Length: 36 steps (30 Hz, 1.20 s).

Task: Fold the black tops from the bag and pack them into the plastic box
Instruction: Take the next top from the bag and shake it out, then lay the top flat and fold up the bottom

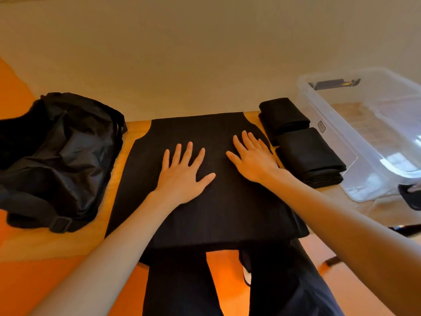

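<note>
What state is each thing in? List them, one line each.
Black top: spread flat, unfolded.
Folded tops: two, beside the box.
Plastic box: lidless, no tops inside.
Bag: slumped, crumpled.
Left hand: flat on the top.
Right hand: flat on the top.

Head view looks steeply down, close over the table (68,242)

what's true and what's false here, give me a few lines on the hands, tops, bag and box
1. The left hand and right hand lie flat on the spread top. True.
2. The folded tops are in the box. False: both lie on the table beside it.
3. The bag sits left of the spread top. True.
4. The right hand grips a folded top. False: it rests open on the spread top.
</note>
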### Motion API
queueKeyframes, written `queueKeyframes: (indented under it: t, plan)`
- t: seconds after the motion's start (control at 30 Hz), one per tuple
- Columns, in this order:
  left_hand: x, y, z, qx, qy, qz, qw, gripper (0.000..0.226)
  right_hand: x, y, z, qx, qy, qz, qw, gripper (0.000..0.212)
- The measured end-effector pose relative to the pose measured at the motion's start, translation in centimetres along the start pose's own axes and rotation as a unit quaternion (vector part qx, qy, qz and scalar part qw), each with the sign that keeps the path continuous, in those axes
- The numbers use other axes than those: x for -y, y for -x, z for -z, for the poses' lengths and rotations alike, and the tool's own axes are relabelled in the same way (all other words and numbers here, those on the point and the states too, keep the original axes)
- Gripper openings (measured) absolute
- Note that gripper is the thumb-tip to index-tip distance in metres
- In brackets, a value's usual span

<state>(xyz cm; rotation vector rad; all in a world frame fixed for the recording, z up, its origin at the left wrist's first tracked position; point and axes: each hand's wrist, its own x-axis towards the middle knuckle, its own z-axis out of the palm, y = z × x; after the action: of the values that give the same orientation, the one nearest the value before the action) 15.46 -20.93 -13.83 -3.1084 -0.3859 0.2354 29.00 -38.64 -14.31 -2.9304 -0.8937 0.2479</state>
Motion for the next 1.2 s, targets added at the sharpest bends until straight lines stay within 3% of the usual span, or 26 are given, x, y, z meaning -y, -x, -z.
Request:
queueKeyframes:
  t: [0.23,0.37,0.47,0.87,0.93,1.03,1.1,1.2]
  plan:
    - [3.5,0.8,-0.7,-0.022,0.050,0.067,0.996,0.093,-1.1,-0.7,-0.1,-0.035,0.005,-0.083,0.996,0.081]
    - [7.6,-1.0,0.2,-0.082,0.042,0.097,0.991,0.091,0.1,-0.4,-0.2,-0.107,0.022,0.023,0.994,0.072]
    - [10.1,-2.0,-0.5,-0.022,0.028,0.115,0.993,0.092,1.1,-1.2,-0.6,-0.057,0.004,0.037,0.998,0.072]
    - [13.5,-1.0,-1.1,-0.011,0.046,0.131,0.990,0.093,-1.5,-3.2,0.1,-0.016,0.013,-0.016,1.000,0.074]
    - [13.1,-0.9,-0.8,-0.010,0.048,0.133,0.990,0.095,-2.0,-2.5,0.6,-0.043,0.020,-0.021,0.999,0.076]
    - [11.0,-0.2,-0.7,-0.079,0.048,0.099,0.991,0.090,0.3,0.1,0.6,-0.089,0.037,0.046,0.994,0.077]
    - [9.0,0.3,-1.0,-0.108,0.047,0.060,0.991,0.086,2.0,1.7,-0.1,-0.061,0.032,0.083,0.994,0.080]
    - [7.7,0.8,-1.8,-0.062,0.032,0.058,0.996,0.085,1.2,1.9,-0.8,-0.021,0.014,0.052,0.998,0.083]
